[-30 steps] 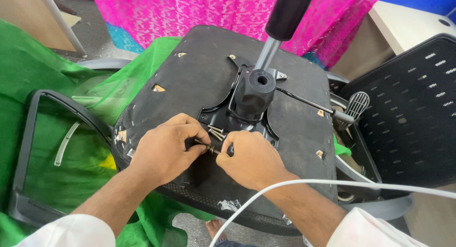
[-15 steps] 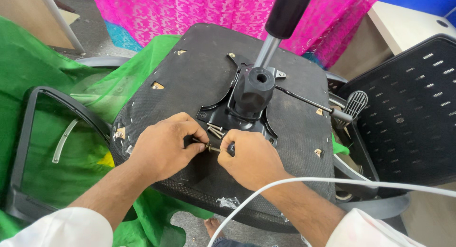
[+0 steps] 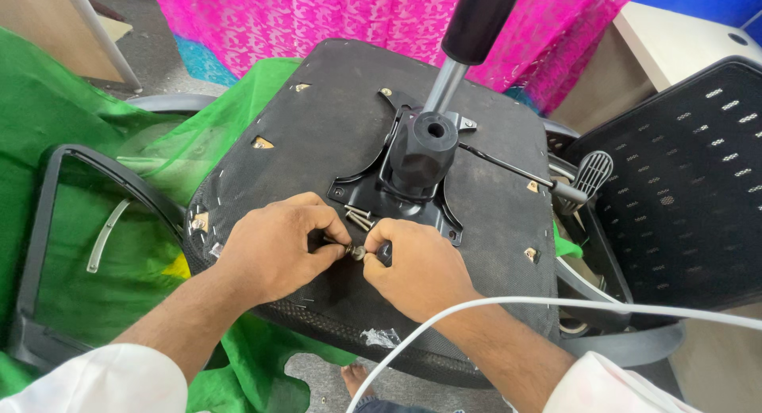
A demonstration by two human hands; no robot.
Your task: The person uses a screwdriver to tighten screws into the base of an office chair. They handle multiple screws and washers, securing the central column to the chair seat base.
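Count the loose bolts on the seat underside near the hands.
3 visible: two loose bolts lying side by side on the black mounting plate just above the fingers, and one small bolt pinched between left hand and right hand. More may be hidden under the hands.

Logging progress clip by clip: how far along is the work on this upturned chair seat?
Done: the mechanism plate with its gas-lift column sits on the seat underside. In hand: the left hand and right hand together pinch a small bolt at the plate's near edge. Left: more loose bolts lie on the plate, and the mesh backrest lies apart.
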